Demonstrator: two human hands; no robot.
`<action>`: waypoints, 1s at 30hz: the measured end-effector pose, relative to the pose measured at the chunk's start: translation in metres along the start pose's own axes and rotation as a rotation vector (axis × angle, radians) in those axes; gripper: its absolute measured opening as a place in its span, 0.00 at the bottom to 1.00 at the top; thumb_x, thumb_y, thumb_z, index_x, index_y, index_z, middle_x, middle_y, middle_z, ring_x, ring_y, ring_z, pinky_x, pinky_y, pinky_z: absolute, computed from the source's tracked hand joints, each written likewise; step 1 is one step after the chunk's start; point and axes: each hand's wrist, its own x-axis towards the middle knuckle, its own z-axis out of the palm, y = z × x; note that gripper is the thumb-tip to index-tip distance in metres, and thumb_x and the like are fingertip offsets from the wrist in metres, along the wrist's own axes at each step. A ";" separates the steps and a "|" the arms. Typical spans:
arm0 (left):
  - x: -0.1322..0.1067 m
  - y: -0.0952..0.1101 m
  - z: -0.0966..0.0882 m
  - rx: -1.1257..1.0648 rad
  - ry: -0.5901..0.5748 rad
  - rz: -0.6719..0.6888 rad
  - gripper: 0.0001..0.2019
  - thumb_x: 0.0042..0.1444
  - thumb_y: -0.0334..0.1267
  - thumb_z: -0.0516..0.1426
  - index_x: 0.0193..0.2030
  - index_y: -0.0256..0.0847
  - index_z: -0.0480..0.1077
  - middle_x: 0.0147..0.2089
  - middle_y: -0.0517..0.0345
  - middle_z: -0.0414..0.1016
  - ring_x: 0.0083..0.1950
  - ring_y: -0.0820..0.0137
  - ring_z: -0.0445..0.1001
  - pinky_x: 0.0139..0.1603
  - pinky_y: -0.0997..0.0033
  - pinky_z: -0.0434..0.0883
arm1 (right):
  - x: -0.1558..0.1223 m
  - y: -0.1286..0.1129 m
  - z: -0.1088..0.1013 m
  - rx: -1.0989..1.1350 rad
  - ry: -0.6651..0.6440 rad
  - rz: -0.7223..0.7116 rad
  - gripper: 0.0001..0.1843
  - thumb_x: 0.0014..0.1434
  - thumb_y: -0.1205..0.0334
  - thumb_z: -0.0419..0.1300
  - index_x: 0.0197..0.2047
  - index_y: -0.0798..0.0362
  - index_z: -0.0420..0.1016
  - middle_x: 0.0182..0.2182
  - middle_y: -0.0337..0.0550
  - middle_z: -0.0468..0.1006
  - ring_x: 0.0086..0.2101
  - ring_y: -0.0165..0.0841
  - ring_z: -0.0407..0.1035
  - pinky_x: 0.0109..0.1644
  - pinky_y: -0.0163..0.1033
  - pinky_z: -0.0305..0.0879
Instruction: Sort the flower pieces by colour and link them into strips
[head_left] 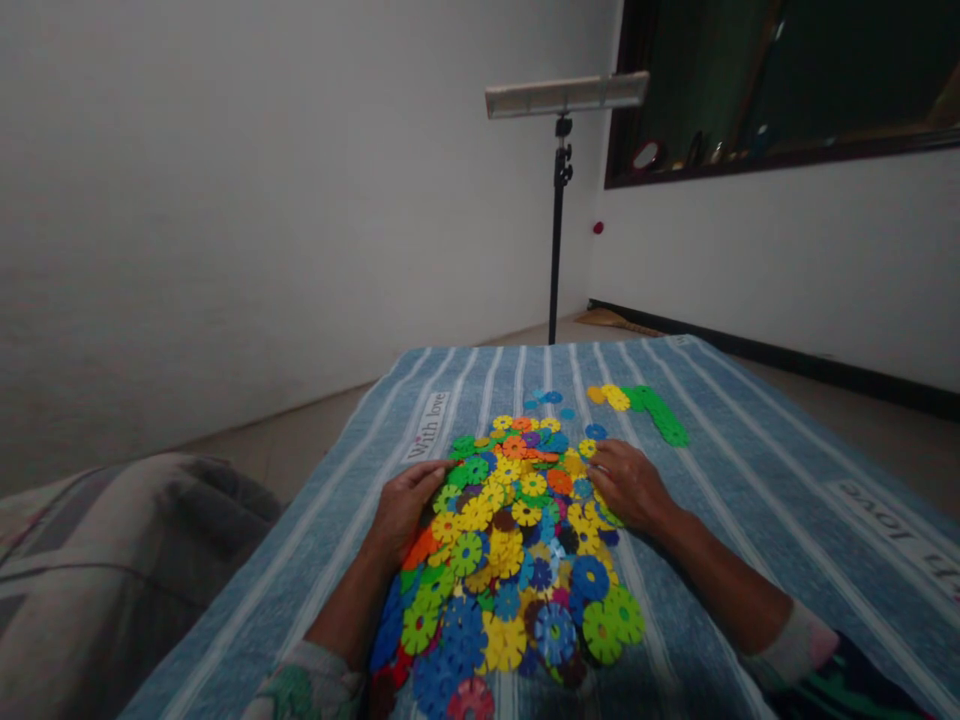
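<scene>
A pile of flat plastic snowflake discs (510,540) in yellow, green, blue, orange and red is lying on a blue striped cloth (750,480). The pile's long axis is running straight away from the person, along the cloth's stripes. Its wider near end is sitting between the two forearms and its narrower far end is pointing toward the wall. The left hand (401,505) is pressing against the pile's left edge about halfway along, with the back of the hand facing up. Its fingers are half curled and their tips are touching green and yellow discs. Whether they are pinching any one disc cannot be made out. The left forearm is reaching in along the pile's left side, with discs lying against it. The right hand (628,487) is resting palm down on the pile's right edge, opposite the left hand. Its fingers are loosely stretched and a little spread, lying on yellow discs without clasping any. The right forearm is angling in from the pile's near right, clear of the discs. Beyond the pile's far right corner, a row of joined green discs (660,412) with two yellow ones at its end is lying slantwise. A few loose blue discs (551,398) are sitting just past the pile's far end. Farther beyond the pile, a light stand (559,240) is standing upright on the floor.
</scene>
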 end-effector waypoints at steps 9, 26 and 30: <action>0.000 0.001 0.002 -0.074 0.013 -0.039 0.21 0.34 0.42 0.69 0.37 0.35 0.79 0.26 0.57 0.79 0.25 0.71 0.72 0.28 0.72 0.68 | 0.000 0.023 0.003 -0.071 -0.017 0.173 0.13 0.61 0.63 0.51 0.40 0.52 0.78 0.45 0.48 0.76 0.47 0.37 0.66 0.53 0.39 0.58; 0.000 0.005 0.002 -0.054 0.007 -0.063 0.19 0.37 0.40 0.69 0.38 0.36 0.78 0.28 0.57 0.80 0.26 0.72 0.74 0.27 0.75 0.69 | 0.016 0.015 0.009 -0.096 -0.066 0.082 0.12 0.62 0.59 0.56 0.47 0.51 0.75 0.50 0.49 0.72 0.52 0.39 0.63 0.54 0.42 0.57; 0.002 0.002 -0.001 -0.057 -0.005 -0.061 0.20 0.37 0.40 0.69 0.39 0.36 0.78 0.29 0.56 0.80 0.27 0.70 0.75 0.28 0.73 0.70 | 0.018 0.012 0.006 -0.122 -0.088 0.059 0.11 0.65 0.58 0.53 0.39 0.51 0.76 0.43 0.47 0.74 0.46 0.36 0.64 0.51 0.40 0.57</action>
